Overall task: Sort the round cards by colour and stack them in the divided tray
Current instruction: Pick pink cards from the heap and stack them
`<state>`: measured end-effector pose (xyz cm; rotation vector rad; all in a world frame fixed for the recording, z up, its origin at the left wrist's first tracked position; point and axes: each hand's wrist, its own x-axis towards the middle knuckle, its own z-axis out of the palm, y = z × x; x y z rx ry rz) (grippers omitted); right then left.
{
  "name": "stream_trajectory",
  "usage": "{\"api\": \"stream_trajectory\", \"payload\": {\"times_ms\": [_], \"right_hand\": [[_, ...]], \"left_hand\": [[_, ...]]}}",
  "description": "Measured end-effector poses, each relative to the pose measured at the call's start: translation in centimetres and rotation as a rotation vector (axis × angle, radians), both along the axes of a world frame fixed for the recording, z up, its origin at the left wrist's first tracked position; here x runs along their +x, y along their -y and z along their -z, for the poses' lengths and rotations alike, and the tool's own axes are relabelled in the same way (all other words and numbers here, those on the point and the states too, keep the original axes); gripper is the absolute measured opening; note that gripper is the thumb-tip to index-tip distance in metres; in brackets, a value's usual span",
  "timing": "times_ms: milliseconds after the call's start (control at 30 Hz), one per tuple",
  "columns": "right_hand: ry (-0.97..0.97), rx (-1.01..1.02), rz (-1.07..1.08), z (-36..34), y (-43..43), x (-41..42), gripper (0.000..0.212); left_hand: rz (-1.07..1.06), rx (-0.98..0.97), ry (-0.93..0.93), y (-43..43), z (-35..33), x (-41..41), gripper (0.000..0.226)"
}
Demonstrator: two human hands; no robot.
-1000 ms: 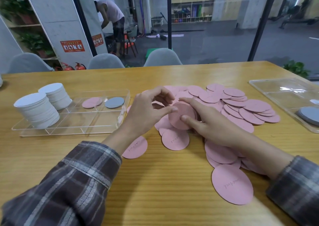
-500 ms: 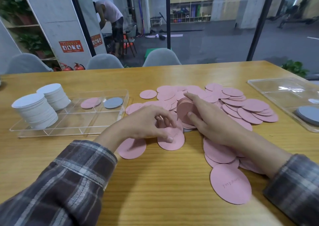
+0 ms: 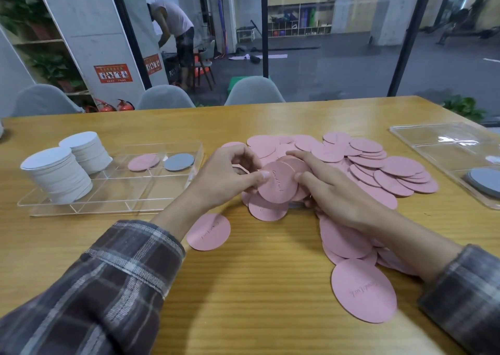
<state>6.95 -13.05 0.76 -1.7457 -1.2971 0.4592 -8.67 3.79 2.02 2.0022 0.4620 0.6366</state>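
Pink card stack (image 3: pixel 278 185), gripped by right hand (image 3: pixel 341 195), pinched by left hand (image 3: pixel 224 179)

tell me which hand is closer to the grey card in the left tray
Left. The left hand is just right of the grey card; the right hand lies farther right.

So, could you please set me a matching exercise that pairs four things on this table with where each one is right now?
Things:
1. white stacks
2. single grey card
3. held pink cards
4. lone pink card

Places:
A. flat on the table, by the left sleeve
B. left end of the divided tray
C. between the left hand and right hand
D. back compartment of the divided tray, next to a pink card

Pairs: 1-B; 2-D; 3-C; 4-A
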Motion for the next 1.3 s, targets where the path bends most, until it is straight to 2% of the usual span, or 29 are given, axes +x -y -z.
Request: {"api": "stream_trajectory", "payload": {"times_ms": [100, 267, 367, 467, 567, 700, 833, 1100, 1167, 1300], "right_hand": [[-0.116, -0.026, -0.033, 0.0, -0.1, -0.3, 0.035], [0.047, -0.048, -0.040, 0.2, 0.0, -0.4, 0.042], [0.149, -0.062, -0.019, 0.3, 0.1, -0.3, 0.046], [0.109, -0.043, -0.027, 0.3, 0.1, -0.4, 0.042], [0.081, -0.043, -0.025, 0.2, 0.0, -0.4, 0.040], [0.061, -0.050, -0.027, 0.3, 0.1, -0.5, 0.040], [0.057, -0.043, -0.026, 0.2, 0.1, -0.6, 0.040], [0.070, -0.045, -0.023, 0.3, 0.0, -0.6, 0.040], [0.077, -0.049, -0.021, 0.3, 0.1, -0.6, 0.040], [0.054, -0.058, -0.023, 0.3, 0.0, -0.6, 0.042]], "left_hand": [[-0.019, -0.008, 0.007, 0.4, 0.2, 0.0, 0.023], [0.023, 0.008, -0.033, 0.8, 0.0, 0.0, 0.023], [0.133, 0.102, -0.222, -0.2, -1.2, -1.0, 0.019], [0.222, 0.207, -0.449, -1.9, -2.2, -2.5, 0.022], [0.285, 0.195, -0.648, -2.9, -2.6, -4.1, 0.033], [0.326, 0.219, -0.760, -3.5, -2.7, -5.0, 0.042], [0.271, 0.258, -0.758, -3.1, -2.5, -4.6, 0.040], [0.188, 0.224, -0.625, -2.4, -2.0, -3.8, 0.031], [0.214, 0.161, -0.537, -2.1, -2.2, -3.7, 0.026], [0.166, 0.063, -0.233, -1.6, -1.3, -2.7, 0.018]]}}
